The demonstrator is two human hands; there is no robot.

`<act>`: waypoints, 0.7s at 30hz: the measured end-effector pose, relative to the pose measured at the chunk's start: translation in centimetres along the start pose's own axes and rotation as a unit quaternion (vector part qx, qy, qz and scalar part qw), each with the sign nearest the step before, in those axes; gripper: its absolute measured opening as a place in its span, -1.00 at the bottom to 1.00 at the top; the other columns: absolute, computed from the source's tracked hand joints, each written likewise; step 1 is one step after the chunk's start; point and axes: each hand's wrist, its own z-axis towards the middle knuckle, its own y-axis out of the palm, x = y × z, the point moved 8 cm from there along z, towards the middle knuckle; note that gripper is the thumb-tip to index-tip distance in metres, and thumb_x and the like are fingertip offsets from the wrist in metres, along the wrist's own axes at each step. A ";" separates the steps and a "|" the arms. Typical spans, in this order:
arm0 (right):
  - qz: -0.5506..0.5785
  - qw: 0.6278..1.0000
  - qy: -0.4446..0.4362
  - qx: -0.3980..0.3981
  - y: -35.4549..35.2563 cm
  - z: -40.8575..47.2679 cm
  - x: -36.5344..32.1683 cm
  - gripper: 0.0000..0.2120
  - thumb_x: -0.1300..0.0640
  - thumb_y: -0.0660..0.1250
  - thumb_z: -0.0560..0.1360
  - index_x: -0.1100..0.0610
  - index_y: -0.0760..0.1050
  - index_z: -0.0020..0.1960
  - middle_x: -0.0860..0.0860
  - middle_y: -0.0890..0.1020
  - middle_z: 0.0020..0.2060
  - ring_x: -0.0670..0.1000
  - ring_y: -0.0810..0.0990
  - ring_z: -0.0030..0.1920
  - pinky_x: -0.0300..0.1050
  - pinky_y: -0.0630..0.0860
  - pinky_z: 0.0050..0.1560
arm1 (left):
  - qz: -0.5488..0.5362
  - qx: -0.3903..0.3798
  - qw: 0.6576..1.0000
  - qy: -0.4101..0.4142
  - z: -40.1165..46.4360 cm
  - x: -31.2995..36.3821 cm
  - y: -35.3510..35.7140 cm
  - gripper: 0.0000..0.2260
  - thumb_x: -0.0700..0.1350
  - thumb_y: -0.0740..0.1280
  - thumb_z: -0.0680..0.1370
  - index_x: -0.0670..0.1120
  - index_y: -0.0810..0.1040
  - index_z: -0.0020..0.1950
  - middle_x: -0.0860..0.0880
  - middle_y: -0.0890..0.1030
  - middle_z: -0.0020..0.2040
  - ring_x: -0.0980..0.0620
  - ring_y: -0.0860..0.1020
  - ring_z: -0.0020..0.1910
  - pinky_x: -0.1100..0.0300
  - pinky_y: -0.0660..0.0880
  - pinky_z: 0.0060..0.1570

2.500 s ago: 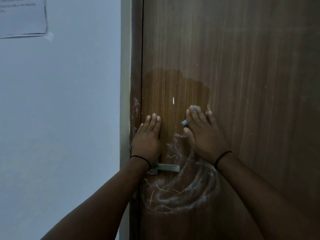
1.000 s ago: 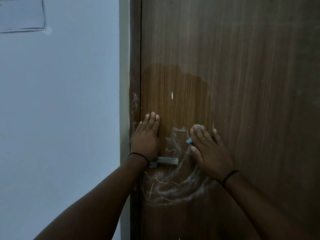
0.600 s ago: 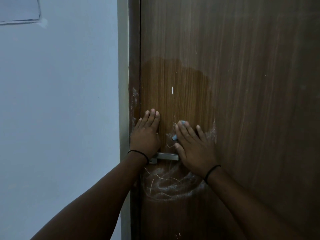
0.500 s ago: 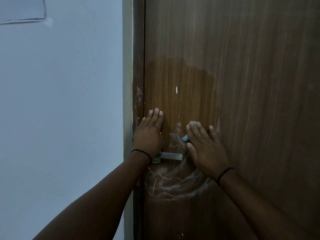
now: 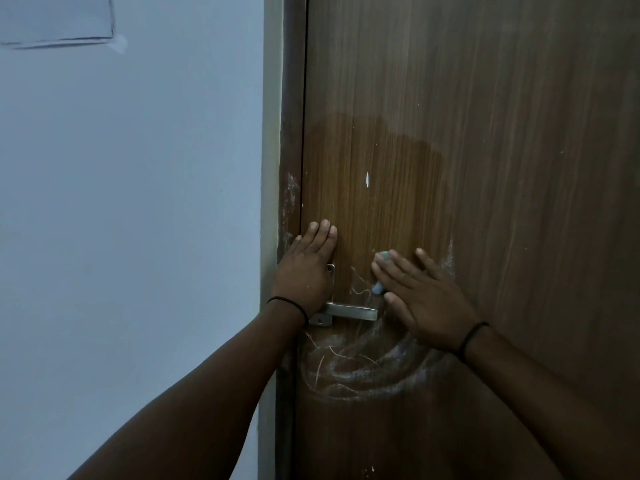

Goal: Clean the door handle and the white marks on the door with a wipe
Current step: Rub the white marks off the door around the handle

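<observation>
A brown wooden door (image 5: 502, 168) fills the right of the head view, with a darker damp patch above the hands. My left hand (image 5: 306, 271) lies flat on the door near its left edge, fingers straight, covering the base of the silver handle (image 5: 353, 311). My right hand (image 5: 420, 296) presses a pale blue wipe (image 5: 379, 288) flat against the door just above and right of the handle's tip; only bits of the wipe show beside the fingers. White swirled marks (image 5: 353, 372) spread below the handle.
White smears (image 5: 289, 199) also run along the brown door frame at the left. A small white fleck (image 5: 367, 179) sits higher on the door. A pale wall (image 5: 138, 237) lies left, with a paper sheet (image 5: 55, 19) at the top left.
My right hand with the wipe has slid down from higher on the door and swept left and right over the marks above the handle, thinning them. The left hand has stayed put.
</observation>
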 end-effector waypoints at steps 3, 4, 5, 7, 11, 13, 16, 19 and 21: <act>0.003 0.999 0.043 0.020 -1.3 1.5 0.4 -0.43 -0.14 -0.30 0.65 0.05 -0.02 0.58 -0.03 0.04 0.57 -0.07 -0.12 0.57 0.09 -0.09 0.56 | 0.005 0.005 1.000 -0.002 -0.1 0.1 0.0 -0.43 -0.10 0.12 0.64 0.00 -0.07 0.59 0.04 -0.08 0.60 0.06 -0.14 0.56 0.12 -0.14 0.50; 0.005 0.999 0.040 0.021 -1.4 2.2 -0.3 -0.42 -0.16 -0.31 0.64 0.06 -0.04 0.59 -0.02 0.02 0.58 -0.06 -0.14 0.57 0.08 -0.10 0.56 | 0.002 0.008 1.000 -0.002 -0.1 0.1 0.1 -0.43 -0.11 0.12 0.64 -0.01 -0.07 0.59 0.03 -0.08 0.60 0.06 -0.14 0.56 0.12 -0.13 0.50; 0.008 0.999 0.028 0.017 -1.3 2.8 -1.1 -0.40 -0.17 -0.31 0.64 0.07 -0.05 0.59 -0.02 -0.01 0.57 -0.06 -0.16 0.57 0.08 -0.13 0.56 | -0.002 0.010 1.000 -0.004 -0.1 0.1 0.1 -0.43 -0.11 0.12 0.64 -0.01 -0.06 0.59 0.03 -0.08 0.60 0.06 -0.14 0.56 0.11 -0.12 0.51; 0.007 1.000 -0.012 0.000 -0.6 3.4 -2.4 -0.39 -0.20 -0.32 0.63 0.07 -0.07 0.59 -0.03 -0.05 0.57 -0.07 -0.20 0.57 0.06 -0.18 0.56 | -0.002 0.010 1.000 -0.007 -0.2 0.1 0.1 -0.43 -0.11 0.13 0.64 -0.01 -0.07 0.58 0.03 -0.07 0.60 0.07 -0.14 0.56 0.11 -0.10 0.52; 0.004 0.997 -0.065 -0.030 0.8 1.1 -1.7 -0.40 -0.21 -0.32 0.63 0.03 -0.03 0.59 -0.07 -0.03 0.57 -0.11 -0.19 0.56 0.06 -0.17 0.55 | 0.008 0.003 1.000 -0.003 -0.2 0.1 0.2 -0.43 -0.10 0.13 0.64 -0.01 -0.08 0.58 0.03 -0.08 0.60 0.05 -0.14 0.56 0.09 -0.09 0.53; 0.006 0.998 -0.051 -0.025 0.6 -0.3 0.0 -0.41 -0.21 -0.30 0.64 0.03 0.00 0.58 -0.06 0.00 0.57 -0.10 -0.16 0.57 0.07 -0.14 0.55 | 0.007 0.004 1.000 -0.011 -0.2 0.1 0.2 -0.43 -0.09 0.12 0.64 -0.01 -0.07 0.58 0.03 -0.07 0.60 0.04 -0.13 0.57 0.09 -0.09 0.53; 0.008 0.999 0.044 0.017 -0.7 -0.8 3.2 -0.41 -0.19 -0.28 0.65 0.06 -0.03 0.59 -0.01 0.02 0.58 -0.06 -0.15 0.57 0.09 -0.10 0.55 | -0.006 0.012 0.999 -0.031 -0.1 0.4 0.4 -0.41 0.01 0.13 0.62 -0.02 -0.03 0.58 0.02 -0.03 0.60 0.04 -0.09 0.57 0.09 -0.10 0.51; 0.017 0.997 0.070 0.025 -0.6 -0.5 2.4 -0.38 -0.22 -0.27 0.64 0.08 -0.04 0.58 0.00 -0.02 0.58 -0.04 -0.16 0.58 0.08 -0.09 0.56 | -0.009 0.025 0.998 -0.055 -0.2 0.9 0.8 -0.35 0.14 0.13 0.58 -0.04 -0.01 0.59 0.00 -0.01 0.59 0.03 -0.07 0.57 0.07 -0.06 0.52; 0.025 0.998 0.054 0.022 0.5 -1.3 1.4 -0.39 -0.22 -0.23 0.65 0.08 -0.01 0.58 0.00 0.00 0.57 -0.05 -0.14 0.58 0.07 -0.08 0.55 | -0.006 0.035 0.997 -0.068 -0.3 1.1 1.0 -0.34 0.18 0.12 0.57 -0.05 0.00 0.58 -0.02 0.00 0.59 0.03 -0.06 0.57 0.06 -0.02 0.53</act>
